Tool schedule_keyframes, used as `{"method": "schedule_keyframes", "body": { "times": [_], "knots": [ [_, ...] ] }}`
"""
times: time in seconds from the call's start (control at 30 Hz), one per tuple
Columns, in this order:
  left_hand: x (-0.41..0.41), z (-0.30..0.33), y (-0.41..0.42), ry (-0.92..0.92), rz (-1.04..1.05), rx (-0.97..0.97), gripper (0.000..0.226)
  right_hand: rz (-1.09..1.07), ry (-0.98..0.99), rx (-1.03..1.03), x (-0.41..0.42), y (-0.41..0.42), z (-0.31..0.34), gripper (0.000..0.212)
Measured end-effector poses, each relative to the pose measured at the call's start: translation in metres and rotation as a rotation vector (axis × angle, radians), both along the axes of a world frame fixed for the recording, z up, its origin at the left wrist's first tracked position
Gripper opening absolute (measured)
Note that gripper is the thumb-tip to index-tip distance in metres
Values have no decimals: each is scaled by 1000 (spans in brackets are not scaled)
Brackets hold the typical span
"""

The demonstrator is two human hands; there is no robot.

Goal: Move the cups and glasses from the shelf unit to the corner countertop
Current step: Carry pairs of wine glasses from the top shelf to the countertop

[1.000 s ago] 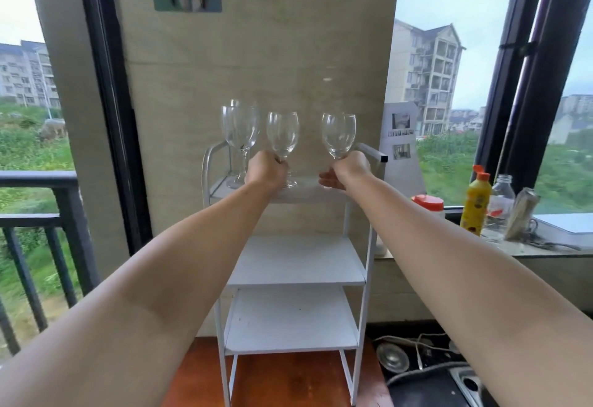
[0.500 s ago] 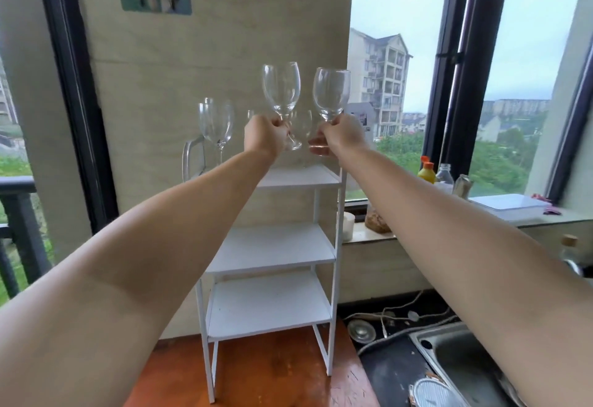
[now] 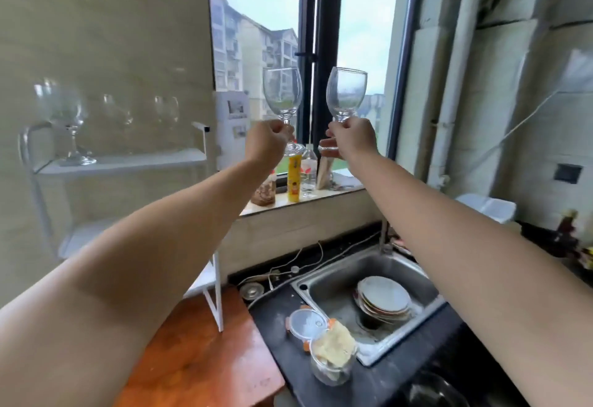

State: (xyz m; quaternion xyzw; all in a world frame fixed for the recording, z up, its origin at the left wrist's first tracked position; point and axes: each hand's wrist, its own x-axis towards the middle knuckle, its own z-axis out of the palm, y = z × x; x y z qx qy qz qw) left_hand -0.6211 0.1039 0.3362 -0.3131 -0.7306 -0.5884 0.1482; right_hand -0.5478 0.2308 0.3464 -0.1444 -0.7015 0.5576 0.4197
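Note:
My left hand point(image 3: 268, 142) grips the stem of a clear wine glass point(image 3: 282, 95), held upright in front of the window. My right hand point(image 3: 353, 138) grips the stem of a second wine glass point(image 3: 346, 93) beside it, also upright. Both glasses are in the air, to the right of the white shelf unit point(image 3: 128, 161). On the unit's top shelf one more wine glass point(image 3: 64, 118) stands at the left; fainter glass shapes beside it are blurred against the wall. The dark countertop point(image 3: 362, 384) lies below my arms.
A steel sink point(image 3: 324, 291) holds stacked plates point(image 3: 383, 299). A lidded container point(image 3: 308, 325) and a glass jar point(image 3: 333, 358) sit on the counter in front of it. Bottles, one of them yellow point(image 3: 294, 178), stand on the window sill. A wooden surface point(image 3: 199, 358) lies under the shelf unit.
Both hands have carried their glasses rightward away from the shelf unit, and my view has swung right toward the sink and window.

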Motion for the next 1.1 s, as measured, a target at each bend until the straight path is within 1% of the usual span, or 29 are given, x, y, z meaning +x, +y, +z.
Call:
{"method": "schedule_keyframes", "body": {
  "times": [0.07,0.17,0.3,0.43,0.53,0.6,0.77,0.9,1.0,1.1],
  "knots": [
    [36,-18,33,-33,-60,-7,23,-70,-24,-27,44,30,-17,22],
    [95,-53,86,-97,-145,-9,21,-158,-60,-97,121,73,-48,22],
    [177,-102,156,-175,-283,-156,22,-313,-115,-178,229,122,-89,28],
    [264,-144,216,-166,-424,-267,21,-462,-148,-265,332,160,-134,13],
    [327,-175,258,-171,-545,-338,28,-580,-165,-340,407,183,-166,12],
    [366,-197,282,-205,-633,-368,27,-651,-188,-405,451,198,-187,10],
    [447,-243,339,-267,-840,-491,25,-834,-245,-498,541,238,-237,10],
    [490,-260,393,-264,-947,-566,26,-936,-302,-541,593,275,-261,13],
    [517,-261,448,-234,-1034,-595,24,-1009,-265,-545,626,320,-266,10],
    [538,-262,504,-215,-1100,-619,27,-1080,-216,-591,650,366,-268,8]
  ]
}}
